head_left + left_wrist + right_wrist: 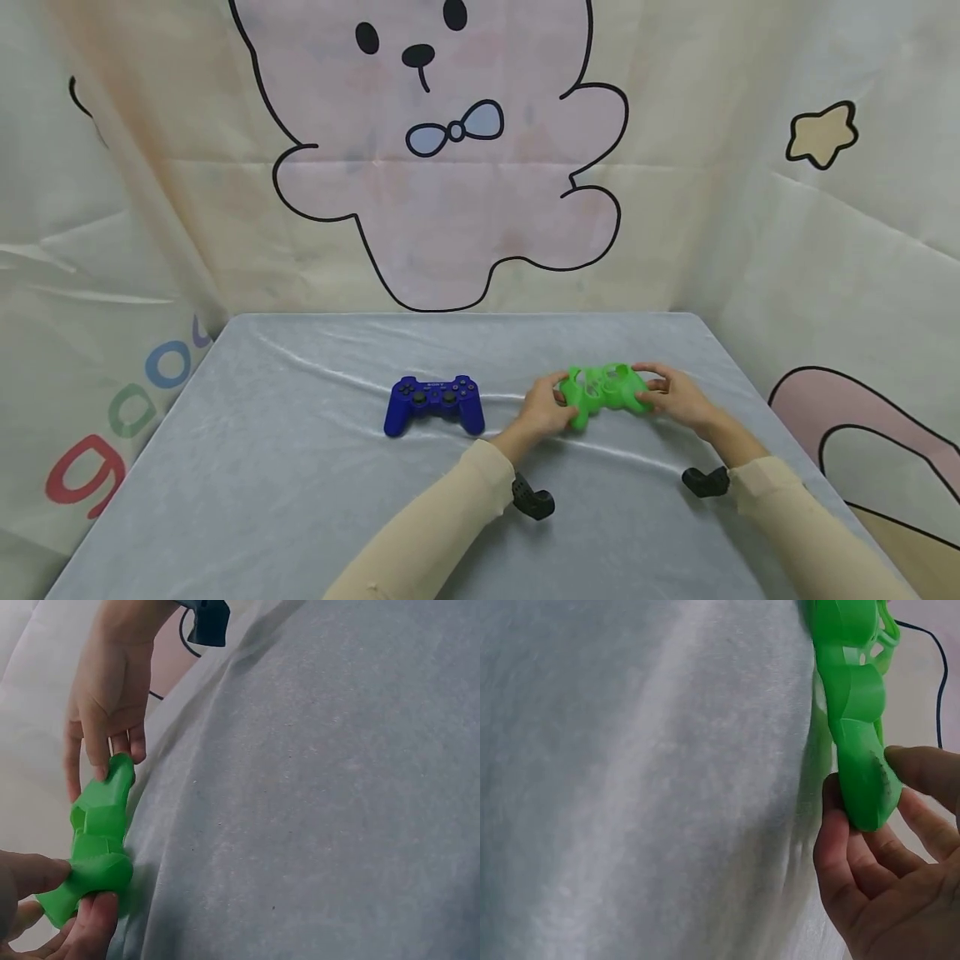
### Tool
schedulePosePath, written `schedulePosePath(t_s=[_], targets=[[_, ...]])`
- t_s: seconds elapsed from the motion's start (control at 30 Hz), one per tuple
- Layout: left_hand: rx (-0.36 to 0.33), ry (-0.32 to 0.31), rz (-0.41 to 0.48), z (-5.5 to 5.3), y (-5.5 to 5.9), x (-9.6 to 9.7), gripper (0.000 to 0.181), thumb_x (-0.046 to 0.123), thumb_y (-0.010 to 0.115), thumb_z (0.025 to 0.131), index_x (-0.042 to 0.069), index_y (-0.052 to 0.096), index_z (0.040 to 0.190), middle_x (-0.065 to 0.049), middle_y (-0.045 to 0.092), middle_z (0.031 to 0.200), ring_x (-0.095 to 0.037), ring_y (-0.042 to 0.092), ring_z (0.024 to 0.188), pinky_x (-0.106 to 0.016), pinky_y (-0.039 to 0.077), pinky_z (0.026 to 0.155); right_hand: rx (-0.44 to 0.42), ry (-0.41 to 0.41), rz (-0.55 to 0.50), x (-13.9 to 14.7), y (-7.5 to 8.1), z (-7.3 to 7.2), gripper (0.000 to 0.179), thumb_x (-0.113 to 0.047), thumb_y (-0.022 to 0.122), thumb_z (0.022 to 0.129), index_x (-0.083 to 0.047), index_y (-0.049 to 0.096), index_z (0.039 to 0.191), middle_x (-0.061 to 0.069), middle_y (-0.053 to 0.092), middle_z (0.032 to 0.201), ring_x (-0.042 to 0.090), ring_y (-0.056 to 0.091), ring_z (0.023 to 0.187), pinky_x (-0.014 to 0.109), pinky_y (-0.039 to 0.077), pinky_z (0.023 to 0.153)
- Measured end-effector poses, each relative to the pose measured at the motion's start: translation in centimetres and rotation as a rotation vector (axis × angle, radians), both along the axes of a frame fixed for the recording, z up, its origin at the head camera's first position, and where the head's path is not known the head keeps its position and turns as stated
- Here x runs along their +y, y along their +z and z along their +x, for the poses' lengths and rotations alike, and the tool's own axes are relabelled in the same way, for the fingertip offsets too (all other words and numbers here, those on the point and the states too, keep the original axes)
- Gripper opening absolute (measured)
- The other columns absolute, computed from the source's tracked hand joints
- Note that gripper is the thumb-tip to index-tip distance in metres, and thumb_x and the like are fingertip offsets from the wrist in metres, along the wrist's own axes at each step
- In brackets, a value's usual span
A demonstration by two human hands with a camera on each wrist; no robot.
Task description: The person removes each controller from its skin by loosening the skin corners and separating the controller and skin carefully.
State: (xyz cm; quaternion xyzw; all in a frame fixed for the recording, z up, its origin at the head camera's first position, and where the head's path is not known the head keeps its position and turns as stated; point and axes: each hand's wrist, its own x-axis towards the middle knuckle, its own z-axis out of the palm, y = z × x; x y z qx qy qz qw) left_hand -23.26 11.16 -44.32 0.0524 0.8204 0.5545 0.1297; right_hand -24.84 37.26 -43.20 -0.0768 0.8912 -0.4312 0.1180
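A bright green silicone controller cover [604,388], with cut-out holes in its face, is held between both hands over the right part of the table. My left hand [545,406] pinches its left grip, thumb on one side and fingers on the other. At the opposite grip, my right hand [675,397] holds on with thumb and fingers; the right wrist view shows that end of the cover [866,772] between them. Left of both hands lies a blue game controller [435,403], its buttons and sticks facing up and its grips toward me.
A grey-blue cloth [300,500] covers the table, with long creases across it. Black wrist-camera mounts [534,498] stick out below the sleeves. Behind the table hangs a curtain [675,233] with a cartoon bear; more printed fabric hangs at both sides.
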Motion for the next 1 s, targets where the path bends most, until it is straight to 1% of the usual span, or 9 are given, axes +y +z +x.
schedulePosePath(t_s=[0.17, 0.37, 0.5, 0.63, 0.73, 0.8, 0.9, 0.97, 1.0], targets=[[0.009, -0.013, -0.012, 0.2, -0.6, 0.2, 0.067, -0.001, 0.074, 0.085, 0.007, 0.051, 0.148, -0.013, 0.067, 0.107, -0.016, 0.066, 0.07, -0.023, 0.057, 0.064, 0.008, -0.004, 0.029, 0.1, -0.5, 0.1, 0.06, -0.012, 0.064, 0.099, 0.005, 0.037, 0.15, 0.035, 0.061, 0.126, 0.01, 0.064, 0.096, 0.03, 0.058, 0.073], [0.0, 0.011, -0.037, 0.4, -0.8, -0.2, 0.067, -0.002, 0.074, 0.083, 0.008, 0.053, 0.146, -0.013, 0.068, 0.108, -0.015, 0.065, 0.074, -0.023, 0.056, 0.067, 0.05, 0.037, 0.065, 0.1, -1.0, 0.0, 0.06, -0.009, 0.064, 0.098, 0.009, 0.037, 0.149, 0.039, 0.059, 0.128, 0.034, 0.064, 0.111, 0.03, 0.057, 0.071], [-0.007, 0.014, -0.036, 0.4, -0.8, -0.3, 0.066, -0.002, 0.074, 0.084, 0.009, 0.053, 0.146, -0.012, 0.069, 0.109, -0.013, 0.064, 0.075, -0.023, 0.056, 0.065, 0.071, 0.038, 0.085, 0.0, -1.2, -0.1, 0.06, -0.007, 0.063, 0.098, 0.01, 0.037, 0.149, 0.04, 0.058, 0.128, 0.044, 0.062, 0.115, 0.032, 0.056, 0.072], [0.005, 0.016, -0.036, 0.5, -0.9, -0.4, 0.066, -0.004, 0.073, 0.083, 0.01, 0.055, 0.145, -0.013, 0.07, 0.11, -0.015, 0.066, 0.083, -0.022, 0.055, 0.066, 0.086, 0.054, 0.076, 0.0, -1.3, 0.1, 0.059, -0.006, 0.063, 0.098, 0.01, 0.038, 0.149, 0.042, 0.055, 0.132, 0.051, 0.059, 0.119, 0.035, 0.057, 0.077], [0.031, 0.007, -0.04, 0.6, -1.0, -0.5, 0.066, -0.006, 0.073, 0.081, 0.009, 0.056, 0.144, -0.015, 0.071, 0.11, -0.019, 0.067, 0.092, -0.021, 0.054, 0.067, 0.095, 0.057, 0.084, 0.2, -1.4, 0.2, 0.06, -0.007, 0.064, 0.097, 0.009, 0.038, 0.149, 0.041, 0.056, 0.132, 0.049, 0.061, 0.118, 0.033, 0.057, 0.077], [0.049, 0.001, -0.046, 0.6, -1.0, -0.4, 0.066, -0.006, 0.073, 0.08, 0.008, 0.057, 0.143, -0.015, 0.072, 0.11, -0.02, 0.067, 0.096, -0.02, 0.053, 0.068, 0.094, 0.053, 0.088, 0.4, -1.5, 0.3, 0.06, -0.007, 0.064, 0.097, 0.009, 0.038, 0.149, 0.04, 0.057, 0.131, 0.043, 0.064, 0.113, 0.03, 0.056, 0.075], [0.058, -0.001, -0.051, 0.6, -1.0, -0.5, 0.067, -0.006, 0.073, 0.079, 0.008, 0.057, 0.143, -0.016, 0.072, 0.11, -0.021, 0.067, 0.097, -0.02, 0.053, 0.069, 0.105, 0.051, 0.094, 0.6, -1.5, 0.3, 0.061, -0.007, 0.065, 0.096, 0.009, 0.039, 0.149, 0.038, 0.06, 0.128, 0.031, 0.066, 0.105, 0.027, 0.054, 0.072], [0.06, 0.0, -0.062, 0.6, -1.0, -0.5, 0.067, -0.005, 0.074, 0.079, 0.009, 0.057, 0.143, -0.015, 0.072, 0.11, -0.021, 0.067, 0.097, -0.021, 0.053, 0.071, 0.113, 0.054, 0.095, 0.5, -1.5, 0.3, 0.062, -0.007, 0.066, 0.096, 0.009, 0.039, 0.149, 0.039, 0.06, 0.127, 0.03, 0.066, 0.104, 0.027, 0.054, 0.072], [0.062, -0.001, -0.067, 0.5, -1.0, -0.5, 0.067, -0.005, 0.075, 0.079, 0.01, 0.057, 0.143, -0.015, 0.072, 0.11, -0.021, 0.066, 0.097, -0.022, 0.053, 0.073, 0.117, 0.052, 0.095, 0.5, -1.5, 0.3, 0.062, -0.007, 0.066, 0.095, 0.009, 0.039, 0.149, 0.039, 0.06, 0.127, 0.031, 0.067, 0.105, 0.027, 0.054, 0.072]])
